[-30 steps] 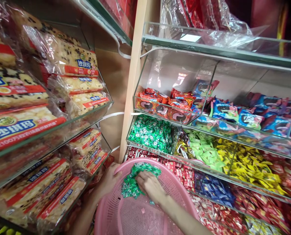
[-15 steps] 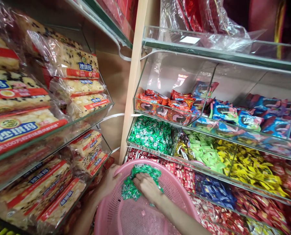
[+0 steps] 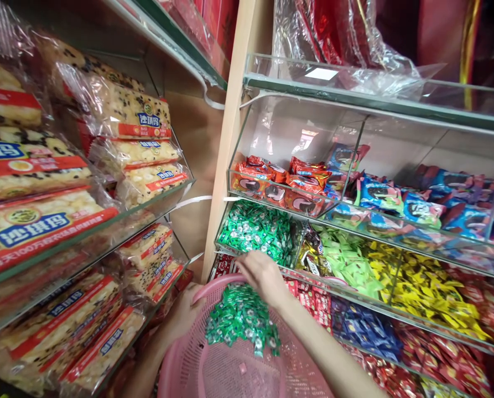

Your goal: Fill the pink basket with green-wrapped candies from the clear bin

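Observation:
My left hand (image 3: 188, 307) is closed round the left rim of a pink plastic basket (image 3: 183, 354) with mesh-like holes. Inside, a heap of small green-wrapped candies (image 3: 242, 318) lies against the far side, and the floor nearer me shows bare. My right hand (image 3: 263, 276) hovers over the basket's far rim, fingers curled together; whatever they hold, if anything, is hidden. Just beyond it is a clear shelf compartment full of the same green-wrapped candies (image 3: 257, 229).
A wooden post (image 3: 225, 138) divides the two shelf units. At left are stacked packaged cereal bars (image 3: 134, 113). To the right, clear-fronted bins hold yellow candies (image 3: 425, 287), light green candies (image 3: 350, 260), blue packets (image 3: 379, 193) and red packets (image 3: 308, 179).
My right hand has risen out of the green candies in the basket, up and away from me toward the shelf. My left hand still grips the rim.

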The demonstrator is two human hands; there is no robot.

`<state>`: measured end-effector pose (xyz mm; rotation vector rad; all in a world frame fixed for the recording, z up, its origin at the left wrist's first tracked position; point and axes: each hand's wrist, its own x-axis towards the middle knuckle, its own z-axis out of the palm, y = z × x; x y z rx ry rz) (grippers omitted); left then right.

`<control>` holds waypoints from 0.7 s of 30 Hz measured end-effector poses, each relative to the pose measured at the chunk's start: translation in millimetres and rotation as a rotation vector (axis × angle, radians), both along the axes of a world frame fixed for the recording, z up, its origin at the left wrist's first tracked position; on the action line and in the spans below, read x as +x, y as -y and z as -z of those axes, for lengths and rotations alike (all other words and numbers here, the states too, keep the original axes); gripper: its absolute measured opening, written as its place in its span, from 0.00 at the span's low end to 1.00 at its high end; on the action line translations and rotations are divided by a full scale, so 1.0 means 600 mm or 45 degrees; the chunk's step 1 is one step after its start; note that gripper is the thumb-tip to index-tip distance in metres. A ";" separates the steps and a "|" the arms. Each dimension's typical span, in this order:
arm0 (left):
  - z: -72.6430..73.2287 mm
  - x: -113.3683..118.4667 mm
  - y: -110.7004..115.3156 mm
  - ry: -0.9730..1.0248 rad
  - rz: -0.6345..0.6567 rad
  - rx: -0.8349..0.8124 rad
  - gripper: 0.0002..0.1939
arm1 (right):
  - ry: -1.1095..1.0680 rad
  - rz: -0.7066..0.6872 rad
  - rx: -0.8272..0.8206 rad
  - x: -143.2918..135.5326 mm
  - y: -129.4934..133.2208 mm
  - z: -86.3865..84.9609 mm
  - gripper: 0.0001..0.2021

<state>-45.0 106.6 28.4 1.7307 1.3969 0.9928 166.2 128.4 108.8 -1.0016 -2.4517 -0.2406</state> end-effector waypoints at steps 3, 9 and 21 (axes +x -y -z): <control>0.000 0.000 0.001 0.008 -0.004 0.010 0.13 | -0.225 0.142 0.052 0.022 -0.049 -0.037 0.10; 0.002 -0.002 -0.001 0.012 -0.003 0.013 0.12 | -0.169 0.348 0.001 0.047 -0.111 -0.046 0.08; 0.000 -0.002 -0.003 -0.055 0.033 0.019 0.13 | 0.033 0.485 -0.051 0.041 -0.132 -0.048 0.05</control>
